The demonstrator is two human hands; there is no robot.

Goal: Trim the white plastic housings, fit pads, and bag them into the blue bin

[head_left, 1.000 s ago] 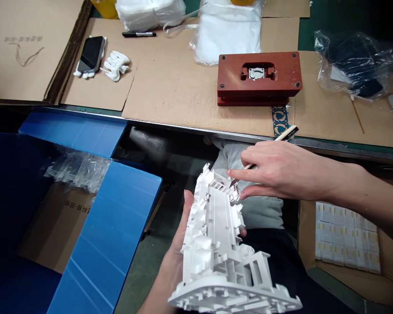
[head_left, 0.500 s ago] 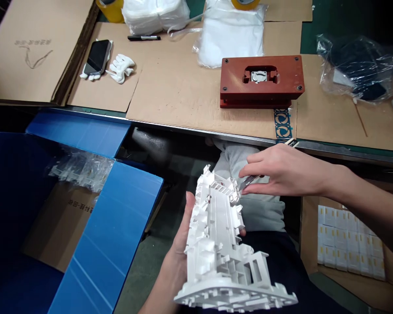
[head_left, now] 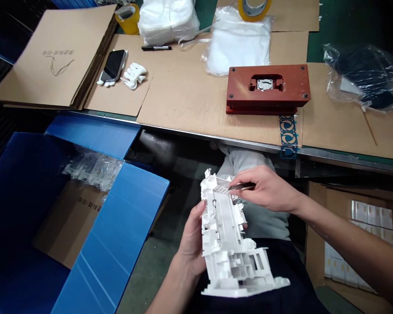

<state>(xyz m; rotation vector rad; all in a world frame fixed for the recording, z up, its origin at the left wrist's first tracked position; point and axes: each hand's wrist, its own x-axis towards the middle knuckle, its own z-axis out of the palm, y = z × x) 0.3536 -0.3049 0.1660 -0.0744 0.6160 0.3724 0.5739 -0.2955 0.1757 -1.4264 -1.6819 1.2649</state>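
Observation:
My left hand [head_left: 191, 242] grips a long white moulded plastic part [head_left: 227, 237] from its left side, holding it upright over my lap. My right hand [head_left: 265, 189] holds a thin blade tool [head_left: 242, 186], its tip laid against the upper end of the part. The tool's handle is hidden inside my fingers.
A red block fixture [head_left: 268, 89] sits on the cardboard-covered bench [head_left: 183, 96]. A phone [head_left: 113, 65], white gloves [head_left: 134, 75], a marker [head_left: 156, 47], tape rolls [head_left: 255, 8] and white bags [head_left: 237, 41] lie further back. An open blue box [head_left: 94, 244] with bagged parts stands at left; a carton of small white pieces [head_left: 370, 213] at right.
My right hand drew back toward me and turned the tool flatter against the part's top end. The part was pulled slightly closer and lower. The view shifted so the bench appears lower.

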